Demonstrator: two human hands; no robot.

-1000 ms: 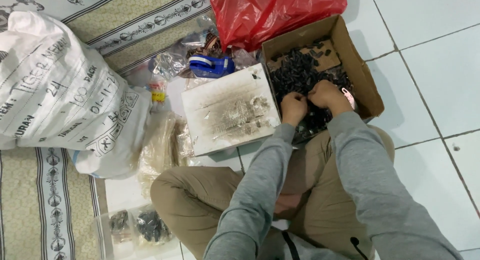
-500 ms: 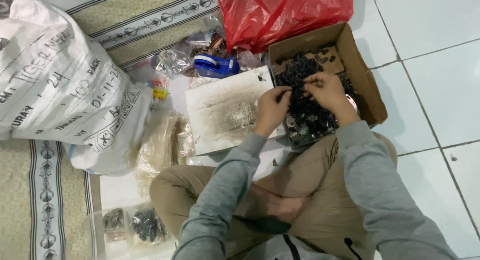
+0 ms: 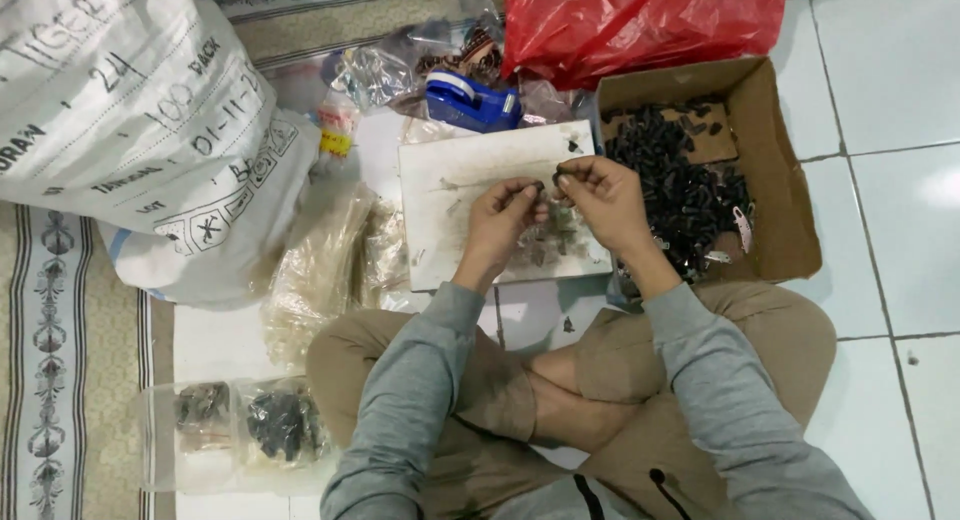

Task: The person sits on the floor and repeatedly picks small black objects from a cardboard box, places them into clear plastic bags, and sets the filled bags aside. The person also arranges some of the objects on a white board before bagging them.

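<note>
To my left lies a large white sack (image 3: 130, 130). Ahead of me sit a red plastic bag (image 3: 640, 25) and a blue tape dispenser (image 3: 470, 100). Clear plastic bags (image 3: 320, 270) rest beside my knee; a patterned rug (image 3: 60, 380) borders them.

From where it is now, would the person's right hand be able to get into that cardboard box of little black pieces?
Probably yes. The right hand hangs over the white board, right beside the open-topped cardboard box; nothing lies between them, though its fingertips already pinch a small dark piece.
</note>
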